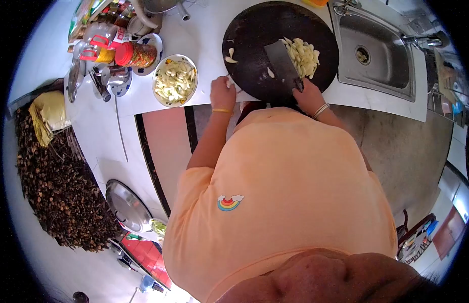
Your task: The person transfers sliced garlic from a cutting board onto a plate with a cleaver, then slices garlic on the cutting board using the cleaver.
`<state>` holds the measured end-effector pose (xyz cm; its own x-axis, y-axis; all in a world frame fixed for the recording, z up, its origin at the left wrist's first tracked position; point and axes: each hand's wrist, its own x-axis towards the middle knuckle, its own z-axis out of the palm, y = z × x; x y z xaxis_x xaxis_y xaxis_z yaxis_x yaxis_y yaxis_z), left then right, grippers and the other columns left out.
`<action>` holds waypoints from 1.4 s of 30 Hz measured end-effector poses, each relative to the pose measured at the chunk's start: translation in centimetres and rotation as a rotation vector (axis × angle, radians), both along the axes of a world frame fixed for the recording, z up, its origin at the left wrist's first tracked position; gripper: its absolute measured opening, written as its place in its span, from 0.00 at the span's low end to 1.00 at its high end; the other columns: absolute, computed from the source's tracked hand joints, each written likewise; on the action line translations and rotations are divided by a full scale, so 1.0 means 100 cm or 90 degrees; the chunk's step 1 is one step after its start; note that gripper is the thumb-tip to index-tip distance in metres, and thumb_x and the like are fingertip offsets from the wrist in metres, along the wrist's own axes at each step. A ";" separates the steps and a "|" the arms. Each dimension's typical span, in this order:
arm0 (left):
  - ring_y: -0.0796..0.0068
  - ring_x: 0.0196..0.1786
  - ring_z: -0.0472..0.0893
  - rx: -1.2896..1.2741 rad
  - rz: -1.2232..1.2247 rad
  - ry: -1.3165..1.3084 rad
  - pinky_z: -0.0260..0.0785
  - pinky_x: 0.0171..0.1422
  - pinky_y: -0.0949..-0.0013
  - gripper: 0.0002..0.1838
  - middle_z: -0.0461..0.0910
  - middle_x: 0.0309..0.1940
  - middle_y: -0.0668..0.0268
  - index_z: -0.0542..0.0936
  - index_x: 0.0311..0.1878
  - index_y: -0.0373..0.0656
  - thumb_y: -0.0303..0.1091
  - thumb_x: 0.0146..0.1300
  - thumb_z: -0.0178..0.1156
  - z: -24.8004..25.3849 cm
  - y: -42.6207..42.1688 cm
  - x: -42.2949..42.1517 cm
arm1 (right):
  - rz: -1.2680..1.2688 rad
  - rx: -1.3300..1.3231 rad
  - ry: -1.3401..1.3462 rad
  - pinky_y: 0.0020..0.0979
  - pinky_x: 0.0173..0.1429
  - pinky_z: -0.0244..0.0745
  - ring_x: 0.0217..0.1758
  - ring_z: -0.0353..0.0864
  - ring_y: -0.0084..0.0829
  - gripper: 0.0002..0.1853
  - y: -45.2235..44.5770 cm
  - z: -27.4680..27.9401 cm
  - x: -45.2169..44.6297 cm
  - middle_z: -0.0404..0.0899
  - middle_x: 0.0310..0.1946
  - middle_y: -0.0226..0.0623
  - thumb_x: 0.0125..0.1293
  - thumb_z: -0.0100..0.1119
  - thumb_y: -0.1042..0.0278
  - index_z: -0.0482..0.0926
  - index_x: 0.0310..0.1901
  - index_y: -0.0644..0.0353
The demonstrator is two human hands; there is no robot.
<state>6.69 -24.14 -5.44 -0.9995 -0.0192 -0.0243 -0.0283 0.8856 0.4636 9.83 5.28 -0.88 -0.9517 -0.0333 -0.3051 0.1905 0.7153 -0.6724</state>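
Observation:
My right hand (pixel 308 96) is closed round the handle of a cleaver (pixel 282 60), whose wide dark blade lies over a round black chopping board (pixel 254 35). A heap of pale garlic cloves (pixel 302 56) rests against the blade's right side. A few loose cloves (pixel 231 56) sit at the board's left edge, and one more is just left of the blade. My left hand (pixel 223 93) is at the counter's front edge, beside the board's lower left rim, fingers closed near a small white bit; what they hold is too small to name.
A bowl of pale cut pieces (pixel 175 81) stands left of my left hand. Farther left are a red-lidded jar (pixel 138 54), bottles and metal utensils. A steel sink (pixel 376 55) is at the right. A metal lid (pixel 127 204) lies lower left.

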 end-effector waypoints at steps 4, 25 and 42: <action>0.59 0.37 0.81 0.139 0.063 0.051 0.75 0.43 0.61 0.14 0.79 0.36 0.55 0.81 0.45 0.43 0.34 0.56 0.67 0.026 0.017 -0.007 | 0.000 -0.005 -0.013 0.50 0.53 0.74 0.46 0.79 0.60 0.19 0.000 0.004 0.001 0.79 0.40 0.62 0.61 0.59 0.61 0.73 0.46 0.70; 0.75 0.23 0.82 0.351 0.006 -0.164 0.74 0.27 0.71 0.13 0.83 0.22 0.62 0.79 0.31 0.37 0.36 0.59 0.69 0.003 0.092 -0.025 | -0.014 -0.117 -0.213 0.48 0.49 0.76 0.43 0.80 0.59 0.20 -0.005 0.026 -0.016 0.80 0.36 0.62 0.58 0.59 0.62 0.75 0.44 0.71; 0.73 0.22 0.83 0.343 0.010 -0.228 0.75 0.28 0.70 0.13 0.83 0.23 0.62 0.80 0.32 0.37 0.39 0.61 0.67 0.003 0.089 -0.033 | -0.071 -0.230 -0.215 0.36 0.23 0.73 0.16 0.76 0.35 0.17 0.001 0.019 -0.010 0.76 0.21 0.44 0.61 0.60 0.63 0.73 0.38 0.73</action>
